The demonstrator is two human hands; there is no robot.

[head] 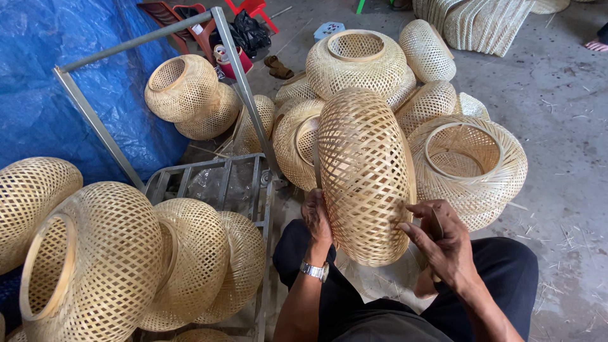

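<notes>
We are losing the left hand's [316, 217] fingertips behind the woven bamboo shade [365, 174], the thin tool in the right hand [443, 244] is staying unclear, and the frame's left edge is cropping the baskets [28, 202].

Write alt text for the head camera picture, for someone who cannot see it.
A seated person holds a woven bamboo shade on edge between the left hand and right hand, a wristwatch on the left wrist. More woven shades lie piled on the concrete floor, beside a metal cart and blue tarp.
</notes>
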